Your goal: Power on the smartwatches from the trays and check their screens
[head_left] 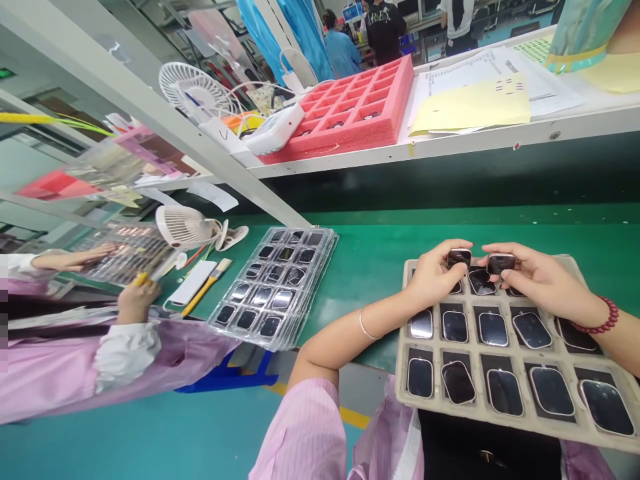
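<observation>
Left hand: gripped one dark piece over the far edge of the tray.
Right hand: gripped a second piece beside it.
Tray: rested at the near tabletop edge.

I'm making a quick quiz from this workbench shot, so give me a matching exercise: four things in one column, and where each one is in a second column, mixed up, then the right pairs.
Things
1. pink foam tray
2. brush
3. clear blister trays
4. beige tray

Places
A. flat on the green mat, in a stack
B. up on the white shelf
C. at the near edge of the bench, under the left hand and right hand
D. on the mat beside a small white fan

Pairs: 1-B, 2-D, 3-A, 4-C
</observation>
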A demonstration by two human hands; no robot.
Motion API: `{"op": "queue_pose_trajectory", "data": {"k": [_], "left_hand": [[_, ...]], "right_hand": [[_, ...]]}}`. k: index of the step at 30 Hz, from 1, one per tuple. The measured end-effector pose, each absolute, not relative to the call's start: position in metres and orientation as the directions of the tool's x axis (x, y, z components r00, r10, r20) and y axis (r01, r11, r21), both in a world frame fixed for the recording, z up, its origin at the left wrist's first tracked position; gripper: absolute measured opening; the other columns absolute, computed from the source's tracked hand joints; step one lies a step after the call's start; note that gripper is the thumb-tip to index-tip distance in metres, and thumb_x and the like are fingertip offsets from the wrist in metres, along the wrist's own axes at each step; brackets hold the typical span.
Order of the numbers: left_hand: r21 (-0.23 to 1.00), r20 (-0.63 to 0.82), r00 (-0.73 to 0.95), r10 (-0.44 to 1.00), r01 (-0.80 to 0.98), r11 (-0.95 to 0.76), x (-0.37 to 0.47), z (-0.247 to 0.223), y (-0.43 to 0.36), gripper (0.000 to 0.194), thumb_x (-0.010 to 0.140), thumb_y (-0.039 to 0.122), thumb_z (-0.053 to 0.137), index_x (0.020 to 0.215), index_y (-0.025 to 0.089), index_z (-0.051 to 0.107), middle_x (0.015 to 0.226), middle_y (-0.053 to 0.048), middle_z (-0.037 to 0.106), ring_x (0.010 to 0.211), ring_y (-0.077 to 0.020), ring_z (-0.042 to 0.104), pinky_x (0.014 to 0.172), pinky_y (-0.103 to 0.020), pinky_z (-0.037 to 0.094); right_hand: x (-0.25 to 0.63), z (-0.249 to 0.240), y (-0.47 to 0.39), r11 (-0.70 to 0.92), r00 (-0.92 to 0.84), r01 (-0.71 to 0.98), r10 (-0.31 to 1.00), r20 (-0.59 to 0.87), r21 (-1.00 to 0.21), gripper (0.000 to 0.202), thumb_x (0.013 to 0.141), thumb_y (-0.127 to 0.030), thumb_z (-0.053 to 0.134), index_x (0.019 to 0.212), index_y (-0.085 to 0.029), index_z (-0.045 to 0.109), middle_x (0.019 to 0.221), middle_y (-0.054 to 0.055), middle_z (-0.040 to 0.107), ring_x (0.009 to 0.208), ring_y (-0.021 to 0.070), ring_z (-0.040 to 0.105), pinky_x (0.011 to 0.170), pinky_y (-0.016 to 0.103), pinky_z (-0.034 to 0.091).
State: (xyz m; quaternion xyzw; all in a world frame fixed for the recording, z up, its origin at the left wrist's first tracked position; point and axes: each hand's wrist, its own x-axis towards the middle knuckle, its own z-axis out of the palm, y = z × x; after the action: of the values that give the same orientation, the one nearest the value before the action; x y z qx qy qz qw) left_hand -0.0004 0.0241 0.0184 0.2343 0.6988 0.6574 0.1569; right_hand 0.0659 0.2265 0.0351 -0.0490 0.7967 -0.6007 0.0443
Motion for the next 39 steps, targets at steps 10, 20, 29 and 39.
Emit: {"op": "queue_pose_trajectory", "data": {"k": [10, 20, 29, 39], "left_hand": [[0.994, 0.069, -0.826, 0.560, 0.103, 0.029, 0.0021, 0.0224, 0.0240, 0.048, 0.075, 0.014, 0.060, 0.122, 0.019, 0.056, 0.102, -0.006, 0.067, 0.073, -0.0109, 0.059, 0.061, -0.022, 0.045], [0.994, 0.076, -0.816, 0.573, 0.107, 0.021, 0.0018, 0.0232, 0.0230, 0.049, 0.078, 0.016, 0.060, 0.126, 0.020, 0.054, 0.102, -0.006, 0.066, 0.085, -0.0150, 0.061, 0.066, -0.023, 0.048], [0.974, 0.143, -0.800, 0.583, 0.217, 0.058, 0.0002, 0.0174, 0.0204, 0.040, 0.084, 0.019, 0.055, 0.124, 0.020, 0.058, 0.099, -0.006, 0.066, 0.074, -0.0112, 0.056, 0.063, -0.022, 0.046], [0.973, 0.131, -0.799, 0.586, 0.218, 0.081, 0.0003, 0.0177, 0.0210, 0.048, 0.080, 0.017, 0.058, 0.128, 0.020, 0.055, 0.103, -0.006, 0.066, 0.067, -0.0078, 0.053, 0.058, -0.019, 0.044]], "right_hand": [[0.0667, 0.0383, 0.2271, 0.245, -0.990, -0.019, -0.140, -0.016, -0.969, 0.043, 0.084, -0.035, 0.068, 0.126, -0.028, 0.061, 0.119, 0.008, 0.071, 0.089, 0.0251, 0.072, 0.076, 0.039, 0.063], [0.0646, 0.0355, 0.2301, 0.233, -0.991, 0.019, -0.124, -0.049, -0.972, 0.043, 0.086, -0.039, 0.065, 0.127, -0.028, 0.060, 0.112, 0.009, 0.072, 0.079, 0.0241, 0.072, 0.068, 0.039, 0.061], [0.0657, 0.0345, 0.2282, 0.257, -0.988, -0.047, -0.155, 0.007, -0.965, 0.038, 0.087, -0.039, 0.066, 0.123, -0.030, 0.063, 0.115, 0.008, 0.072, 0.086, 0.0261, 0.072, 0.075, 0.042, 0.063], [0.0658, 0.0329, 0.2281, 0.270, -0.984, -0.069, -0.176, 0.021, -0.960, 0.040, 0.087, -0.033, 0.065, 0.126, -0.027, 0.059, 0.120, 0.009, 0.071, 0.095, 0.0275, 0.073, 0.082, 0.042, 0.063]]}}
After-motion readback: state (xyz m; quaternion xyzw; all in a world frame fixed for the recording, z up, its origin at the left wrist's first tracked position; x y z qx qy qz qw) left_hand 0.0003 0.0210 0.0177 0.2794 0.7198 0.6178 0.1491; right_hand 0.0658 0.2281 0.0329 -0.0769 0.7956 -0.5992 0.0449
